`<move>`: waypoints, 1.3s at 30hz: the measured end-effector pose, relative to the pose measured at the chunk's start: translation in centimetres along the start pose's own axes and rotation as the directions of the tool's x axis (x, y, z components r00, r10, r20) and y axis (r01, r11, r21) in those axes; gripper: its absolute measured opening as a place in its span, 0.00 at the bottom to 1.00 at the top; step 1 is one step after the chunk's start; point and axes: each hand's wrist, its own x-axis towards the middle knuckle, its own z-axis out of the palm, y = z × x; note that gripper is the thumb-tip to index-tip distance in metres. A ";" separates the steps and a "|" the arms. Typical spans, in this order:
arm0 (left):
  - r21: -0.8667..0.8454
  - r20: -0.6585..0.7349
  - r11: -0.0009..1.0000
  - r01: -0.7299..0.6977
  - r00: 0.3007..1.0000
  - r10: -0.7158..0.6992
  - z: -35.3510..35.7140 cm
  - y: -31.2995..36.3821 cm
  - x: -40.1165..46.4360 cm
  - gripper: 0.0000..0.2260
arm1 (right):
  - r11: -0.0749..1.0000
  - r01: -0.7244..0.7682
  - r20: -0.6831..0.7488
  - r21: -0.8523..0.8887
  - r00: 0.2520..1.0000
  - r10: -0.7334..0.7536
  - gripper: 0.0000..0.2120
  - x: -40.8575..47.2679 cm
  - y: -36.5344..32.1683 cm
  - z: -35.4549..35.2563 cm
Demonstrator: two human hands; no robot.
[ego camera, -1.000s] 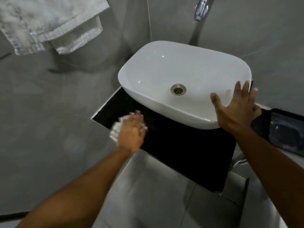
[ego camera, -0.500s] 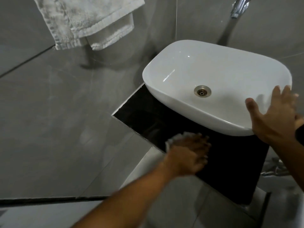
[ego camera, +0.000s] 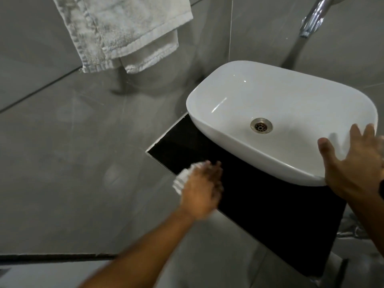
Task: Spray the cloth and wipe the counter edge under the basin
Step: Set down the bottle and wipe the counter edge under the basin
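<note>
Left hand: the left hand point(ego camera: 200, 189), blurred with motion, presses a small crumpled white cloth point(ego camera: 182, 180) against the near left part of the glossy black worktop point(ego camera: 270, 204); its fingers point(ego camera: 212, 167) are curled over the cloth, gripping it.
Right hand: the right hand point(ego camera: 353, 169) lies flat with fingers spread and released on the front right rim of the white oval ceramic basin point(ego camera: 280, 113), right of centre in the frame, holding nothing.
What changed: half a second ago the cloth hand was further right along the worktop's front edge; it has swept back left toward the corner, close to where it was a second ago.
Meaning for the task: this looks like back-and-forth wiping under way; the edge further right, below the basin, likely needs more passes.
Spray bottle: none in view.
Surroundings: a worn white towel point(ego camera: 124, 32) hangs at upper left; a chrome tap point(ego camera: 313, 17) sits at upper right.
</note>
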 end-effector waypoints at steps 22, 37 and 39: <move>0.046 -0.082 0.959 0.280 0.958 -0.275 -3.0 -12.7 3.2 0.25 | 0.998 0.025 -0.116 0.059 0.993 -0.018 0.42 1.4 3.3 3.0; -0.200 -0.004 0.980 0.005 1.000 -0.006 8.5 27.3 -7.5 0.21 | 0.994 -0.016 -0.093 0.110 0.995 0.026 0.38 0.3 2.1 2.2; -0.169 0.062 0.986 0.013 0.998 -0.003 8.7 28.5 -7.5 0.22 | 0.993 -0.014 -0.073 0.116 0.997 0.023 0.40 0.3 2.0 2.0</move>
